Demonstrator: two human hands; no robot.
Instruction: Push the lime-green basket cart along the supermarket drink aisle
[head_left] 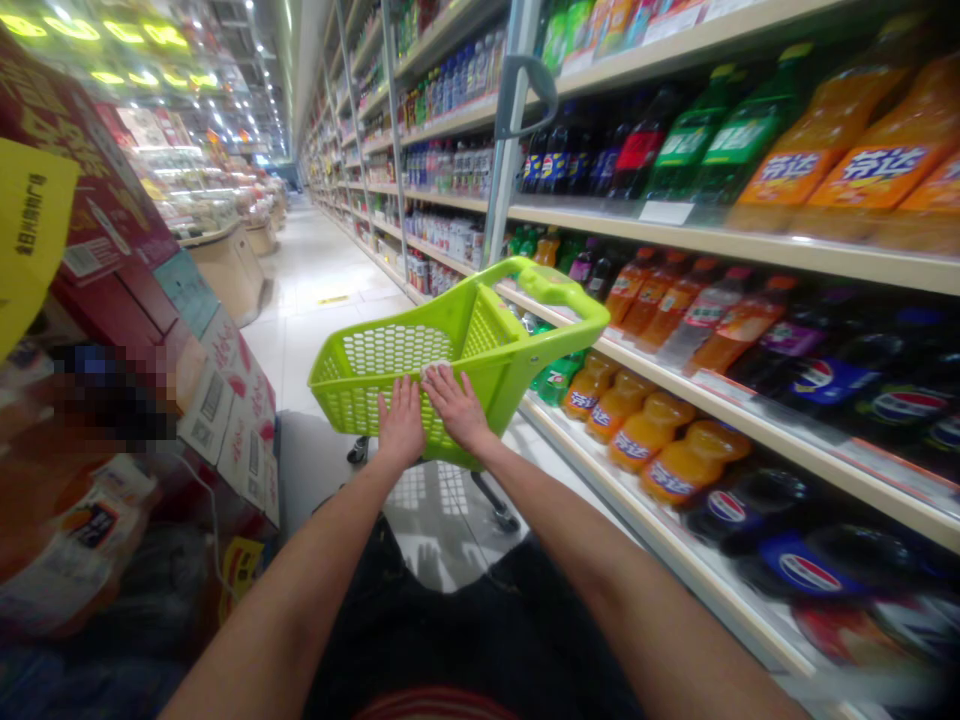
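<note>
A bright green plastic shopping cart [510, 375] stands side-on in front of me, its basket wall full of holes. My left hand [402, 425] lies flat against the near side of the basket with its fingers stretched upward, open and holding nothing visible. Just to its right, my right hand [457, 408] presses a small white cloth or tissue [435, 368] to the top rim of that side; most of the cloth is hidden under the fingers. The cart's handle [581, 300] rises at the right, touched by neither hand.
Shelves of soft drinks run along the right, with orange soda bottles [649, 430] low beside the cart. Stacked cartons [232, 430] stand close on the left, a thin cord [214, 500] hanging by them. The tiled aisle [307, 250] stretches ahead past display counters [225, 265].
</note>
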